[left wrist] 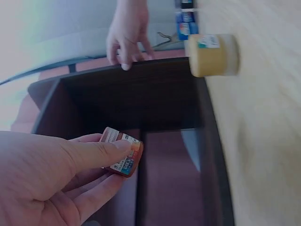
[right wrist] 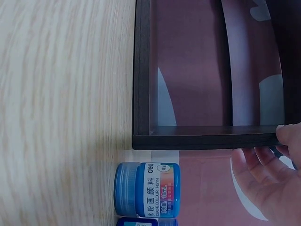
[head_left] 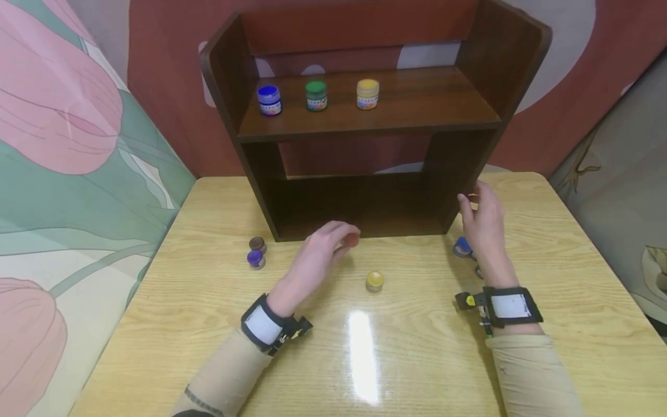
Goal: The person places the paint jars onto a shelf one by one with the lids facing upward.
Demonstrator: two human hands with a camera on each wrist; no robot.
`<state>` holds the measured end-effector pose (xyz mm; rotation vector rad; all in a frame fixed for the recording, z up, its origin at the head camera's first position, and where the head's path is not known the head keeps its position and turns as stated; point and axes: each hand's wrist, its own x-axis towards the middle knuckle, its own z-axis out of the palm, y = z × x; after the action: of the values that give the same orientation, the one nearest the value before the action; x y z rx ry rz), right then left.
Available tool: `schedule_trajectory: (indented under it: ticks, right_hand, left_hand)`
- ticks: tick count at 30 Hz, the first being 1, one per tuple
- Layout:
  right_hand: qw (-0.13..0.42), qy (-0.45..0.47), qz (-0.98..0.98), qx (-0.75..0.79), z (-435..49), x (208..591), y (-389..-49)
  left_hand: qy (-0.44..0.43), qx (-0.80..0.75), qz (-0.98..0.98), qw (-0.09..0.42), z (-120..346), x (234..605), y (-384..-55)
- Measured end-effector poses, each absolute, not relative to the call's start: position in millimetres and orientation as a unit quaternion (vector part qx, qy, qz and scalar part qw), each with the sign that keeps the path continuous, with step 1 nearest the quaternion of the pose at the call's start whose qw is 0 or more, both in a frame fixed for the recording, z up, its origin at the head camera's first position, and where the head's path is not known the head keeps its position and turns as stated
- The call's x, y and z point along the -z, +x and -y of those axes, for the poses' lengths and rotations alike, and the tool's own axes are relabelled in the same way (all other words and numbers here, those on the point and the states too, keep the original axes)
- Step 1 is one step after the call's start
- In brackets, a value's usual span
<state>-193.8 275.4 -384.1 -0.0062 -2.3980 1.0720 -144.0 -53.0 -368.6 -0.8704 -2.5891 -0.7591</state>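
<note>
My left hand (head_left: pixel 318 255) pinches a small red paint jar (left wrist: pixel 123 153) between thumb and fingers, in front of the lower opening of the dark brown shelf (head_left: pixel 365 132). In the head view the fingers hide most of this jar. My right hand (head_left: pixel 484 223) is at the shelf's right side panel, its thumb by the front edge and its fingers loosely bent along the outer side. Whether every finger touches the panel, I cannot tell. On the table below the left hand stands a yellow paint jar (head_left: pixel 374 281).
The upper board holds a blue jar (head_left: pixel 270 101), a green jar (head_left: pixel 316 97) and a yellow-lidded jar (head_left: pixel 367 94). Left of the shelf stand a brown jar (head_left: pixel 257 245) and a purple jar (head_left: pixel 256 259). Blue jars (right wrist: pixel 148 189) are near my right wrist on the wooden table (head_left: pixel 417 347).
</note>
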Motion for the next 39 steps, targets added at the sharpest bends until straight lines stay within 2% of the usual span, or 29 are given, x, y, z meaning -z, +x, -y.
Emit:
schedule_trajectory:
  ticks: [7,18,29,39]
  right_hand:
    - [0.255,-0.002,0.883,-0.394,-275.3,384.6,-192.6]
    - [0.251,0.0,0.884,-0.394,-276.5,385.6,-192.4]
    - [0.257,0.007,0.881,-0.397,-277.5,386.8,-194.2]
    - [0.255,0.003,0.881,-0.399,-277.6,387.5,-193.8]
  left_hand:
    - [-0.326,0.271,0.887,0.185,46.4,346.5,-143.8]
    - [-0.365,0.287,0.847,0.26,31.4,291.9,-145.2]
    - [-0.36,0.315,0.824,0.302,25.1,239.8,-152.6]
    - [-0.375,0.332,0.8,0.33,10.0,216.0,-160.6]
